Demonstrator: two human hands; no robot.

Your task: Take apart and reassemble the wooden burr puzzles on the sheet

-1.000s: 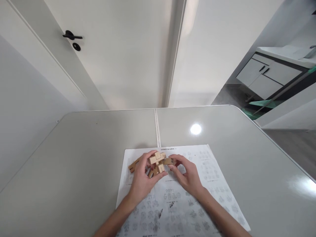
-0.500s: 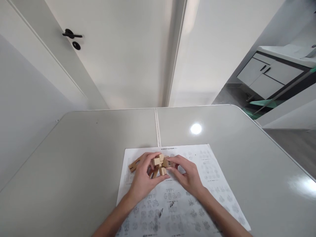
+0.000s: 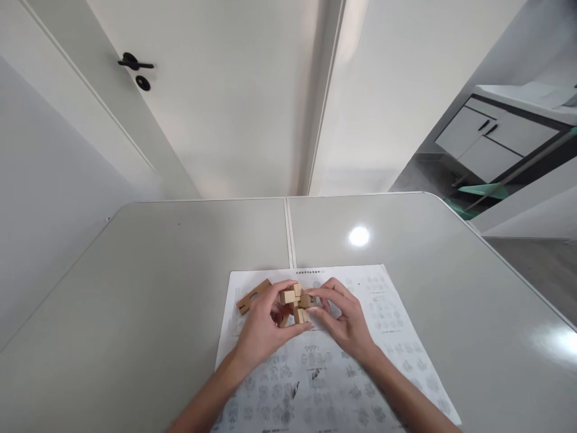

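Several interlocked wooden pieces [image 3: 288,297] form a small cluster between my hands, above a printed sheet [image 3: 315,385]. My left hand [image 3: 265,319] curls round the cluster's left side, its thumb below and forefinger above. From the right, my right hand [image 3: 345,316] pinches a darker wooden piece [image 3: 308,300] marked with a character, which touches the cluster. A notched wooden piece [image 3: 246,304] with a marking lies on the sheet just left of my left hand. Part of another wooden piece shows behind my left fingers, mostly hidden.
The sheet lies on a grey-green table [image 3: 135,313] with a seam [image 3: 289,234] down its middle. Beyond the far edge stands a white door [image 3: 234,108] with a black handle [image 3: 135,63]. A white cabinet [image 3: 491,141] is at the right.
The darker piece and the cluster have turned slightly in my hands. More of the notched piece shows beside my left hand. The whole view has shifted slightly.
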